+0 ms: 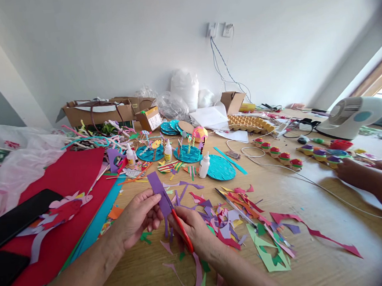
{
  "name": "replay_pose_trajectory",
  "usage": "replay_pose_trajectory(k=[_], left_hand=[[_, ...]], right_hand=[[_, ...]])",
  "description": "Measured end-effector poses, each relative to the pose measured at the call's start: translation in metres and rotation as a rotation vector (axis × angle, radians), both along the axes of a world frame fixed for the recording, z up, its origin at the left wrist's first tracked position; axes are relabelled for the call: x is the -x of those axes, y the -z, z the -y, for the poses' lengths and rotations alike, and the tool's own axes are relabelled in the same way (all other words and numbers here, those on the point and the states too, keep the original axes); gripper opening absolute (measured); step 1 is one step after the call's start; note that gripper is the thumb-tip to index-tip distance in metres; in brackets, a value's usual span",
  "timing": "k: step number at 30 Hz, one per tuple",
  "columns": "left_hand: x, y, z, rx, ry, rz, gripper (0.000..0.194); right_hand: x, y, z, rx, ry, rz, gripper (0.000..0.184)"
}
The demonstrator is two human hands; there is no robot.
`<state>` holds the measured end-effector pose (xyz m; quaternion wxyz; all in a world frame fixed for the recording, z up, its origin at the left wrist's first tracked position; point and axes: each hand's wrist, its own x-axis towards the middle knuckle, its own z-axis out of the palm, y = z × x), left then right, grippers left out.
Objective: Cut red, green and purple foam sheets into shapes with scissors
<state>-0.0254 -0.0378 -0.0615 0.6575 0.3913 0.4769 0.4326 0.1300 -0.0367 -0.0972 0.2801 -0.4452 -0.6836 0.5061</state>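
Note:
Between thumb and fingers, my left hand (143,217) pinches a strip of purple paper (156,184) that stands tilted above the table. My right hand (193,231) is wrapped round red-handled scissors (182,230). Their blades lie along the right side of the purple paper; how far they are open is hard to see. Beneath and beside both hands are many paper scraps (228,221) in purple, red, orange and green. A pen (235,206) rests among them. A green cut-out sheet (269,253) lies to the right of my right hand.
White glue bottles (204,165) stand by blue discs (220,167) ahead. Red sheets (65,183) and a black phone-like object (21,216) lie left. A cable (308,178) crosses the right side, near painted egg-carton cups (279,154), a fan (349,117) and another person's hand (355,174).

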Motion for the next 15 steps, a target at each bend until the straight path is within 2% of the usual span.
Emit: replay_pose_trajectory(k=[15], left_hand=[[0.0017,0.0027,-0.0024,0.038,0.009,-0.012,0.027]], right_hand=[[0.0028,0.0068,-0.0012,-0.002,0.040,0.009,0.035]])
